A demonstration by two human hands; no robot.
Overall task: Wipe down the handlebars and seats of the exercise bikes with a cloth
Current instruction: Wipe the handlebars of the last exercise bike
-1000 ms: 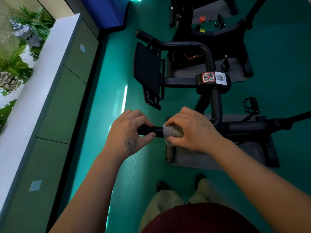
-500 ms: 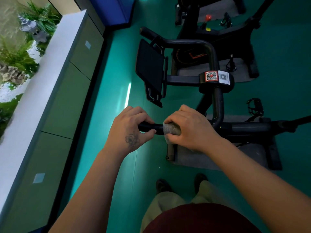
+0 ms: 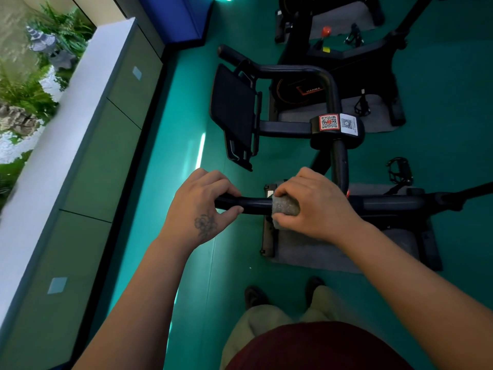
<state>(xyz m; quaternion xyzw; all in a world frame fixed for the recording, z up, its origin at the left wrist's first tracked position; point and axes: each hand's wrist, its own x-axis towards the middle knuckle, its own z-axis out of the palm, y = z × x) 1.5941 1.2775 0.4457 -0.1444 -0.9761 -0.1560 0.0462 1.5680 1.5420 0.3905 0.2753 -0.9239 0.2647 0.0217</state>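
A black exercise bike stands in front of me, its near handlebar grip (image 3: pixel 253 203) running left to right. My left hand (image 3: pixel 202 206) is closed around the grip's left end. My right hand (image 3: pixel 314 204) holds a grey cloth (image 3: pixel 285 206) wrapped round the same bar, just right of the bare stretch. The handlebar loops back past a clamp with QR stickers (image 3: pixel 336 123) to the far grip (image 3: pixel 230 55). A black tablet holder (image 3: pixel 233 110) is mounted in front. No seat is in view.
A second black bike (image 3: pixel 344 52) stands behind on a grey mat. A pedal (image 3: pixel 399 170) sticks out at right. A long white-topped cabinet (image 3: pixel 88 124) runs along the left, with green floor between it and the bikes. My shoes (image 3: pixel 256 296) are below.
My right hand with the cloth has slid a little right along the bar, baring more of the grip between my hands. The left hand keeps its hold.
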